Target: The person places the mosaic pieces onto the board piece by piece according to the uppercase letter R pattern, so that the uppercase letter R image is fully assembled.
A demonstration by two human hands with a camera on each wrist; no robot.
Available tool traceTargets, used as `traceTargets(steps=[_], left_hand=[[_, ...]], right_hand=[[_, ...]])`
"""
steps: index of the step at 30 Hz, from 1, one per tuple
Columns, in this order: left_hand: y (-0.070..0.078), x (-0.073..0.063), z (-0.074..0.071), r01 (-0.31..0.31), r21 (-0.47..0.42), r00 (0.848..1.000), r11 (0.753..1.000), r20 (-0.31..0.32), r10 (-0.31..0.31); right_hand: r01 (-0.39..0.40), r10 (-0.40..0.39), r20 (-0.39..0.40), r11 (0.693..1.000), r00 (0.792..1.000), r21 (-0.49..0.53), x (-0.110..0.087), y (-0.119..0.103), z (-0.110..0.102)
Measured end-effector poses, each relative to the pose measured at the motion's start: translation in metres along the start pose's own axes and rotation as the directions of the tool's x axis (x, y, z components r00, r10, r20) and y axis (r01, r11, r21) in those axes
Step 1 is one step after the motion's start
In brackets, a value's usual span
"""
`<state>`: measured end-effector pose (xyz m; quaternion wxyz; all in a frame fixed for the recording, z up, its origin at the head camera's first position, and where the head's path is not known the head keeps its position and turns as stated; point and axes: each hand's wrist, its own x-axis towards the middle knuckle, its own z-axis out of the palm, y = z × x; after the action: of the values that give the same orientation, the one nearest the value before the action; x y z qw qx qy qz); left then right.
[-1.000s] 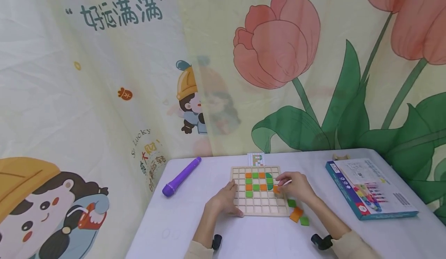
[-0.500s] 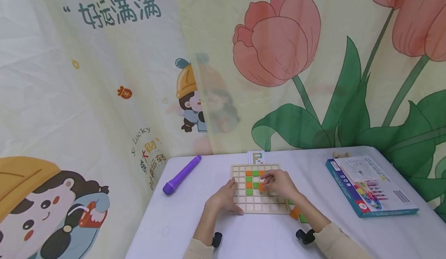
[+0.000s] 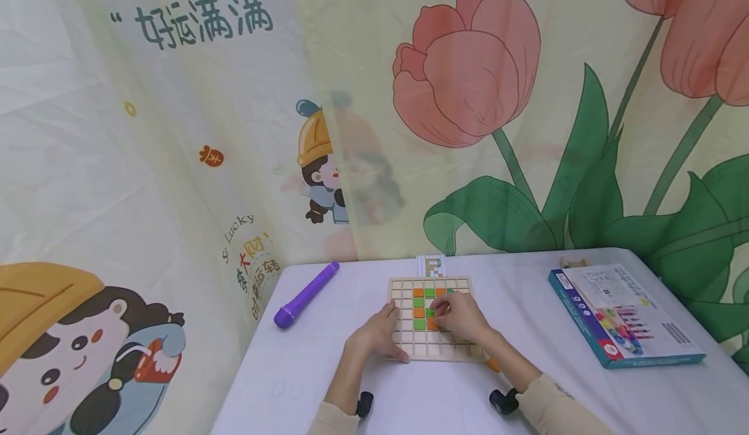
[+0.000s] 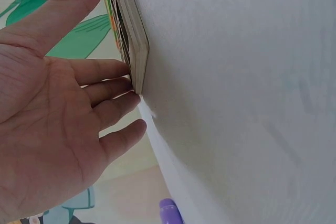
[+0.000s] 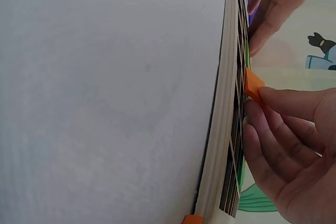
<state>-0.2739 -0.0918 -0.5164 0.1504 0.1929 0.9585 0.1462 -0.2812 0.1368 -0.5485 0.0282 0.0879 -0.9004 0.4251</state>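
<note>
A wooden grid board (image 3: 412,352) lies on the table, with green and orange square tiles set in its cells. My right hand (image 3: 466,319) is over the board's middle, covering part of the pattern. Its thumb and fingers pinch an orange tile (image 5: 254,83), held tilted with its lower corner at the grid in the right wrist view. My left hand (image 3: 376,335) rests along the board's left side. Its fingers (image 4: 113,109) extend to the board edge in the left wrist view, and the thumb reaches along the near left corner.
Behind the board stands a small pattern card (image 3: 433,266). A purple microphone-shaped object (image 3: 305,296) lies to the left, a flat box (image 3: 626,318) to the right. A loose orange tile (image 3: 493,365) shows beside the board's near right corner, partly behind my right forearm.
My right hand has moved left from the board's right edge to its middle, carrying the orange tile down to the grid. The left hand has stayed at the board's left side.
</note>
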Motion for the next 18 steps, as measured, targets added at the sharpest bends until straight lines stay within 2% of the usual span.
traceTargets(steps=[8,18], left_hand=[[-0.0016,0.0004,0.0021,0.011,0.006,1.000,1.000,0.001,-0.011],[0.0004,0.0016,0.0018,0.006,0.002,1.000,1.000,-0.002,-0.006]], right_hand=[[0.036,-0.037,-0.010,0.998,0.999,-0.046,0.0001,-0.0022,0.0046],[0.023,-0.024,-0.012,0.998,1.000,-0.057,-0.0042,-0.0038,-0.0002]])
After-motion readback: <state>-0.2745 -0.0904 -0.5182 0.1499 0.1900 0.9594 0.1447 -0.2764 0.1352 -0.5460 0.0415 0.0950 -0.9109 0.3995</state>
